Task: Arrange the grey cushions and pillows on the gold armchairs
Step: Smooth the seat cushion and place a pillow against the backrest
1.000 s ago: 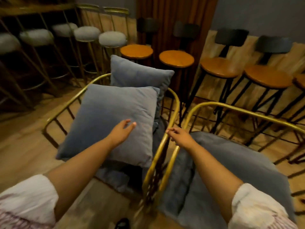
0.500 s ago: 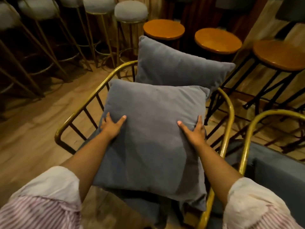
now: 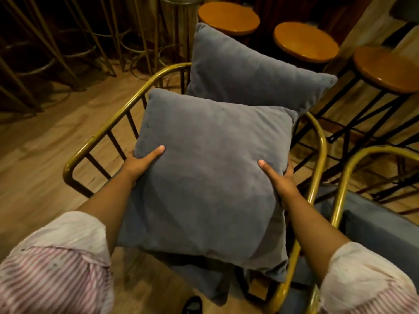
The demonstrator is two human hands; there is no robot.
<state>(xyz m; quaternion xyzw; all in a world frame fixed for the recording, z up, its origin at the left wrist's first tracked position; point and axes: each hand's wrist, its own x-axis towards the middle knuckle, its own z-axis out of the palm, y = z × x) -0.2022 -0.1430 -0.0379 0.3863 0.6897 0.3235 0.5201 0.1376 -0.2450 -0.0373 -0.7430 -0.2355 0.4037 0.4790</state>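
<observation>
2 grey pillows (image 3: 210, 177), 2 gold armchairs (image 3: 95, 141); left hand (image 3: 138, 164) & right hand (image 3: 281, 180) grip front pillow's sides.

The floor (image 3: 40, 141) is of warm wooden planks, worn and streaked, lit from above with a dim amber light. At the far left stands a row of tall stools on thin gold legs (image 3: 74, 39) with ring footrests, deep in shadow. At the far right stand three stools with round orange-brown wooden seats: one (image 3: 229, 18) at the far middle, a second (image 3: 306, 41) beside it, a third (image 3: 387, 69) nearer the right edge, all on black metal legs (image 3: 353, 114) with crossed braces. Behind them runs a pale wooden wall panel (image 3: 367, 26).
</observation>
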